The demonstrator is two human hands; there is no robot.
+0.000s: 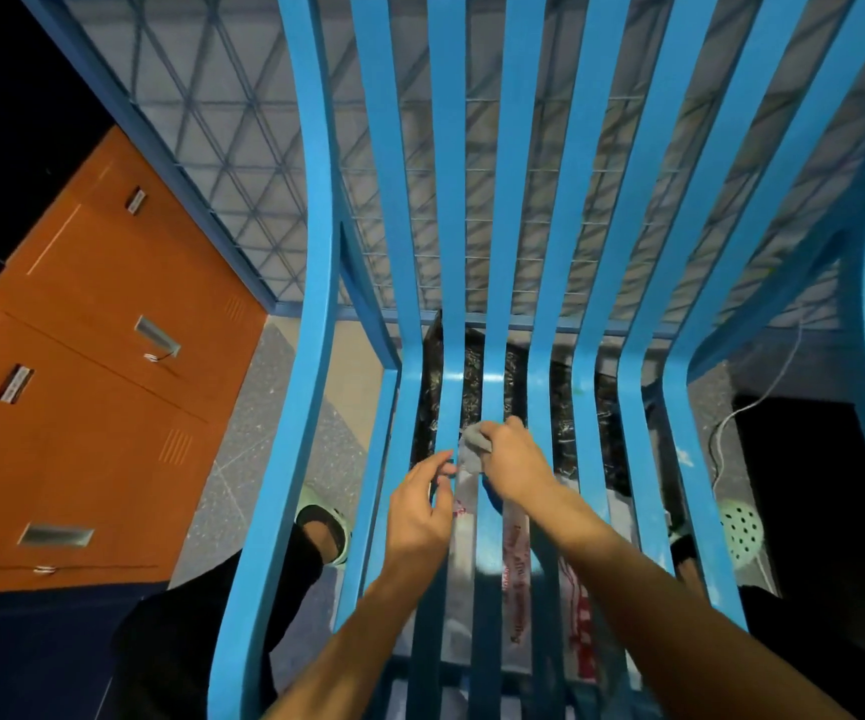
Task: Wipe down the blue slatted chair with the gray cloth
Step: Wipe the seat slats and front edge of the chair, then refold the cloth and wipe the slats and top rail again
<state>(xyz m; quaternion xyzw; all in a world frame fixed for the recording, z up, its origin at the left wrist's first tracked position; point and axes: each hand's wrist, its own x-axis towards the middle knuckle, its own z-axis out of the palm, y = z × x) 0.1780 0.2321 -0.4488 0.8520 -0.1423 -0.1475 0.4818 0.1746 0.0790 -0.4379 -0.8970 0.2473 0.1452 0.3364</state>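
The blue slatted chair fills the view, its slats curving from the backrest down into the seat. My right hand grips the bunched gray cloth on a middle slat near the seat's back bend. My left hand sits just left of it, fingers curled over the neighbouring slat, thumb close to the cloth. Both forearms reach in over the seat from the bottom.
Orange lockers stand at the left. A wire-mesh panel runs behind the chair. Under the seat lie a black plastic bag and a white printed bag. A white cable and green slippers are on the floor.
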